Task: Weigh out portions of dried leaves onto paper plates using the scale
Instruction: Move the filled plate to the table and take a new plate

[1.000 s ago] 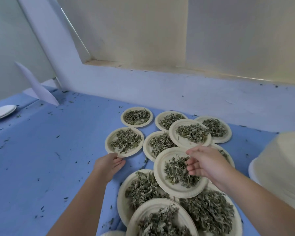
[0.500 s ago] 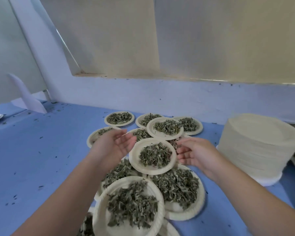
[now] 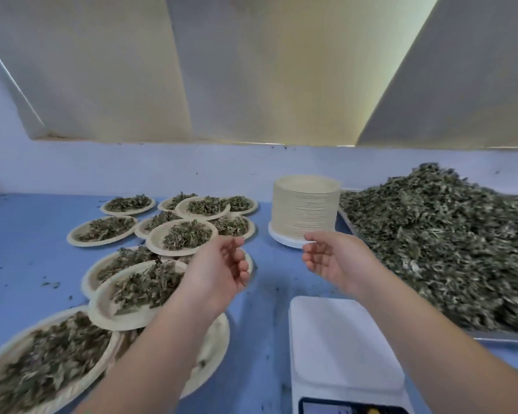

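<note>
Left hand (image 3: 222, 264) and right hand (image 3: 332, 255) hover, grips loose and empty, near the tall stack of cream paper plates (image 3: 305, 210) beside the heaped dried green leaves (image 3: 446, 249); a hasty grab might lift several plates.

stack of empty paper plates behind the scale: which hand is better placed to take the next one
Probably the right. The open right hand hovers just in front of the tall stack of beige paper plates, beyond the white scale. The left hand hangs farther away, over the leaf-filled plates.
</note>
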Demonstrator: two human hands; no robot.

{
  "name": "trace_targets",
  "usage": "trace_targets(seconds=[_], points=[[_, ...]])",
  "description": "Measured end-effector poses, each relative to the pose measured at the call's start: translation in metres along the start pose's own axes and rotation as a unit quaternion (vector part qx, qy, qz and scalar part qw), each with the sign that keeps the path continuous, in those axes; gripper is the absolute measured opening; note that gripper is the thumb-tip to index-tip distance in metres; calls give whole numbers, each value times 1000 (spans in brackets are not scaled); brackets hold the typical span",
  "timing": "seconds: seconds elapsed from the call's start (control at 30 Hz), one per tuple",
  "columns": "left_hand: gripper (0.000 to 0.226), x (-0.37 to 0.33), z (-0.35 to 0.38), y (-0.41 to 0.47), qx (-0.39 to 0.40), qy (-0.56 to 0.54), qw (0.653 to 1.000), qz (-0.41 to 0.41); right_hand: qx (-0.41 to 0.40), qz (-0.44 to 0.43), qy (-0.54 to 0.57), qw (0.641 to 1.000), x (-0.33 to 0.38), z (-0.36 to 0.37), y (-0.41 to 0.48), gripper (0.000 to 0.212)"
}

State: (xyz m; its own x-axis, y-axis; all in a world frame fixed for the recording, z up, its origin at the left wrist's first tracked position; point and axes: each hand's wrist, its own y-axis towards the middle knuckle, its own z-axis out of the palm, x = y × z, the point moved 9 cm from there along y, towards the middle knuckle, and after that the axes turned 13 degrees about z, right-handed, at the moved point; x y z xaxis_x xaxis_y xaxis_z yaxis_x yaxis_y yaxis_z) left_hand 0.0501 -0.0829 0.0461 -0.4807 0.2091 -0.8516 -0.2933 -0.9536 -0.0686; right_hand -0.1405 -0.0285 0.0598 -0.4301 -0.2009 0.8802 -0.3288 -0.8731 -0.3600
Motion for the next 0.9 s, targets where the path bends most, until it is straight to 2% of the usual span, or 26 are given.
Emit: trace_targets(seconds=[0.2, 0.37, 0.5, 0.6, 0.67, 0.77, 0.83, 0.9], points=[[19, 40, 20, -6, -16, 43, 999, 9, -49, -30, -71, 996, 26, -41, -9, 10], [18, 66, 15, 19, -84, 75, 993, 42, -94, -32, -142, 985, 26, -50, 20, 10], [20, 72, 13, 39, -92, 134, 980, 117, -124, -120, -233, 957, 53, -41, 29, 13], [20, 78, 5, 53, -88, 139, 978, 125, -152, -209, -315, 913, 88, -21, 32, 13], [19, 81, 0, 59, -87, 135, 980, 119, -176, -281, -398, 855, 111, -4, 35, 13], [20, 81, -1, 58, -97, 137, 977, 133, -200, -345, -501, 768, 133, 20, 44, 31], [21, 81, 4, 54, -91, 154, 973, 148, -203, -343, -539, 742, 140, 27, 56, 39], [21, 80, 10, 52, -81, 168, 970, 158, -212, -293, -600, 714, 139, 26, 73, 46]])
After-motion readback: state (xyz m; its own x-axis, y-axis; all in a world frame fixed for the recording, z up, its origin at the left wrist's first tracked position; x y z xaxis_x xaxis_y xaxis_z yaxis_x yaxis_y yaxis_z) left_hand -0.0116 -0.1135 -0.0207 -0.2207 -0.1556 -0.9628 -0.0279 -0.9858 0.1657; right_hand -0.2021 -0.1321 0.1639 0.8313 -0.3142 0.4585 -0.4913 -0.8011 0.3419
